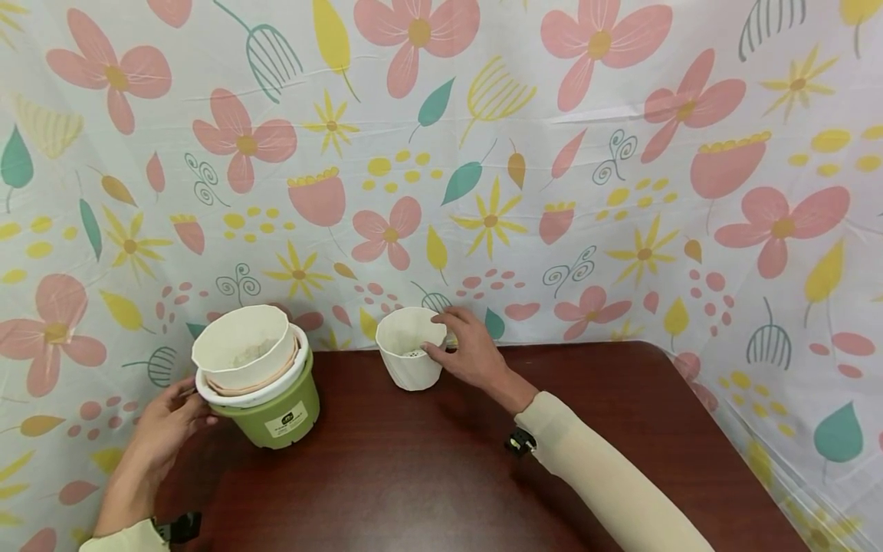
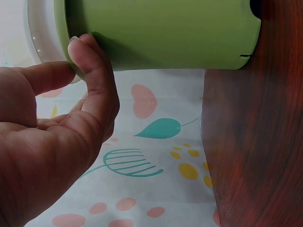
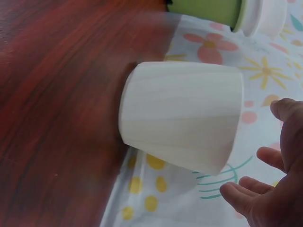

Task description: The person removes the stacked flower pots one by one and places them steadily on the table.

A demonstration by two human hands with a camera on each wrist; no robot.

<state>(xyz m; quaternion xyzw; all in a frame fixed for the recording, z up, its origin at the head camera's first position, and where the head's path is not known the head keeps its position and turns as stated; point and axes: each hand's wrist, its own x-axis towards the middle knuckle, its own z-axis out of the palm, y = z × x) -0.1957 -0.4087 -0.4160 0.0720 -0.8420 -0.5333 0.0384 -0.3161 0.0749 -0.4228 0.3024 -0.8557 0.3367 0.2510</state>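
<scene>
**Gripped on one side, loose on the other**

The left hand's [image 1: 169,422] fingers pinch the rim of a green flowerpot [image 1: 258,428], some of them hidden behind it. The right hand's [image 1: 472,349] fingers are spread and relaxed beside a white faceted flowerpot [image 1: 410,372], apart from its rim in the right wrist view (which cuts off most of the hand). This pot stands upright on the bench [image 1: 414,475], near the floral backdrop [image 1: 448,169]; dark specks inside are hard to identify. Nested in the green flowerpot are a white-rimmed pot [image 1: 237,399], a peach pot [image 1: 265,383], mostly hidden, and a white top pot [image 1: 255,369], with unclear pale markings inside. The label's [image 1: 287,419] small print is illegible.
</scene>
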